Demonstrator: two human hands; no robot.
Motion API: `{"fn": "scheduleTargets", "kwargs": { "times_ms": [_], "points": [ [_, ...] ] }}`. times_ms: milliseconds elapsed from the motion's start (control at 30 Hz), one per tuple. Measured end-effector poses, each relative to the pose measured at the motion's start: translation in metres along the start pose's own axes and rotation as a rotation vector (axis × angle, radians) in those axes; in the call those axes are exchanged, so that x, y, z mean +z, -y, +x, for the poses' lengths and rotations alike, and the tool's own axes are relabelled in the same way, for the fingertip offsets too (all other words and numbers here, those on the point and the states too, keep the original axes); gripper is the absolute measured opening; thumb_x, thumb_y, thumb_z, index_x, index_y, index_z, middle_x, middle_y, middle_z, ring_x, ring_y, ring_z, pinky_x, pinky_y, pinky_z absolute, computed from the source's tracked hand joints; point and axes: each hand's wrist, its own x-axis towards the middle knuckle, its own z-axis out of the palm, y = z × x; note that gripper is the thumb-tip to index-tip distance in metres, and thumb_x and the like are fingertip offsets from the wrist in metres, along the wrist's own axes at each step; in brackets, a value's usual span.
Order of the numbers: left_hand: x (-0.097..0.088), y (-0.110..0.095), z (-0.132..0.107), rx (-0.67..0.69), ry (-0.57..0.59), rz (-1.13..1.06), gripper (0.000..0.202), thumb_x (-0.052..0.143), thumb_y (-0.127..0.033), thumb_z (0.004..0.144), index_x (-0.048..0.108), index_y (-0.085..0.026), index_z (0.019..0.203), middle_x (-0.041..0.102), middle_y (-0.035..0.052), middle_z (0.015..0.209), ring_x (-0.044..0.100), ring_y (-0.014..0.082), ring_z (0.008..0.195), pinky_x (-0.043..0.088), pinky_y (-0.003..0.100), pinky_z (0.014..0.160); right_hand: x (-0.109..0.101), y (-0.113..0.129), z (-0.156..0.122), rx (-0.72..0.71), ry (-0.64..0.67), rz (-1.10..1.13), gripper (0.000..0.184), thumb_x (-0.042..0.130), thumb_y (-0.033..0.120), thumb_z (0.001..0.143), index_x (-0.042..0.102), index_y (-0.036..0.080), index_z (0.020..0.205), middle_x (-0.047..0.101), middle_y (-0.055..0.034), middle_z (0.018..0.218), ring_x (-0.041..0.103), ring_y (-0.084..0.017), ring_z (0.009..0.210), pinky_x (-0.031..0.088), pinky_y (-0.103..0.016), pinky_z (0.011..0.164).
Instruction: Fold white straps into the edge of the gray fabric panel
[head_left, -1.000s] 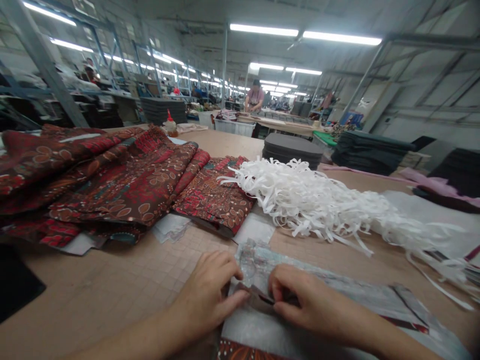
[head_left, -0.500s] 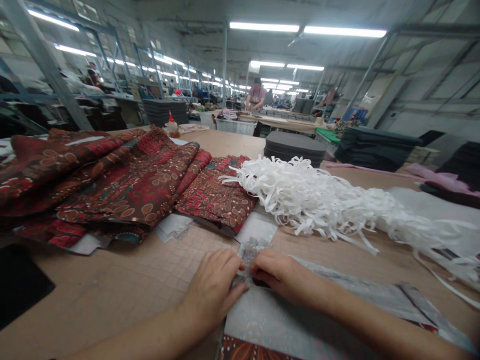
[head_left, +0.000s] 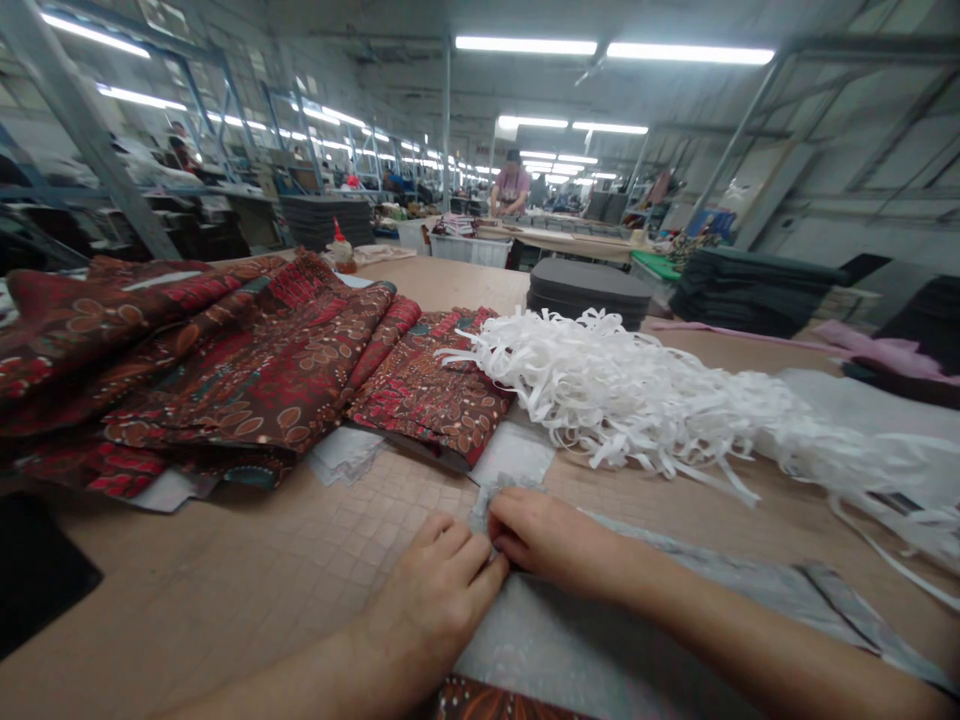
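Observation:
A grey-white lining sheet [head_left: 570, 650] lies flat on the table in front of me, with a strip of red patterned fabric showing under its near edge. My left hand [head_left: 435, 600] rests on the sheet's left edge, fingers together and bent, pressing down. My right hand [head_left: 544, 535] reaches across the sheet and pinches its far left corner, fingertips closed on the material. The two hands touch at the fingertips.
Red and brown patterned fabric pieces [head_left: 225, 370] are piled at the left. A heap of white strips [head_left: 652, 400] spreads across the right. Dark foam stacks [head_left: 589, 290] stand behind it. A glue bottle [head_left: 341, 250] and a person [head_left: 512, 185] at another table are farther back.
Both hands have moved up the sheet toward its far left corner. The dark fold that was under the right fingers is no longer showing, and the sheet lies flatter.

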Motion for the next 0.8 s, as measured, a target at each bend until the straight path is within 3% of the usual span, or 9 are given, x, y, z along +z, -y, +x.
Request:
{"fn": "scheduleTargets", "kwargs": {
  "times_ms": [133,267,400,567,667,800],
  "points": [
    [0.001,0.001,0.001,-0.028,0.046,0.013,0.021,0.038,-0.017,0.093,0.057,-0.015,0.102,0.058,0.0044,0.085,0.049,0.0217,0.078,0.037,0.038,0.073,0.001,0.001,0.000,0.060,-0.030,0.025,0.010,0.054,0.008,0.075,0.053,0.015,0.081,0.055,-0.0016,0.076,0.048,-0.013,0.066,0.038,-0.023,0.059],
    [-0.001,0.000,0.002,-0.051,0.067,0.030,0.015,0.046,-0.018,0.091,0.057,-0.017,0.101,0.059,0.0032,0.087,0.049,0.0208,0.078,0.037,0.036,0.074,0.000,0.001,-0.020,0.105,-0.173,0.042,0.009,0.048,0.009,0.083,0.054,0.016,0.083,0.055,-0.0029,0.081,0.050,-0.014,0.072,0.041,-0.024,0.065],
    [0.000,-0.002,0.000,-0.004,0.061,0.098,0.018,0.045,-0.017,0.091,0.056,-0.017,0.106,0.059,0.0048,0.104,0.050,0.0201,0.091,0.032,0.037,0.087,0.003,0.002,-0.059,0.020,-0.189,-0.089,0.013,0.046,0.013,0.088,0.059,0.017,0.087,0.057,-0.0043,0.085,0.051,-0.017,0.078,0.043,-0.027,0.069],
    [0.001,-0.002,-0.003,0.094,-0.035,0.183,0.026,0.038,-0.017,0.093,0.056,-0.016,0.111,0.059,0.0036,0.116,0.046,0.0200,0.107,0.021,0.036,0.099,0.005,0.006,-0.105,-0.041,-0.120,-0.246,0.025,0.047,0.012,0.088,0.053,0.014,0.112,0.058,-0.0099,0.102,0.051,-0.021,0.090,0.043,-0.035,0.080],
    [0.001,0.003,-0.006,0.116,-0.077,0.199,0.029,0.038,-0.015,0.089,0.057,-0.019,0.112,0.062,0.0028,0.113,0.049,0.0204,0.106,0.021,0.036,0.099,-0.003,0.007,-0.133,0.019,-0.114,-0.287,0.030,0.045,0.011,0.088,0.050,0.011,0.117,0.058,-0.0124,0.106,0.051,-0.023,0.095,0.043,-0.037,0.084],
    [0.006,0.023,-0.004,0.295,-0.097,0.207,0.039,0.039,-0.009,0.080,0.058,-0.025,0.110,0.065,-0.0009,0.106,0.054,0.0189,0.095,0.027,0.032,0.092,-0.018,0.000,-0.177,0.170,-0.108,-0.285,0.022,0.044,0.013,0.089,0.055,0.014,0.108,0.059,-0.0095,0.102,0.051,-0.021,0.094,0.043,-0.033,0.084]
  ]
}}
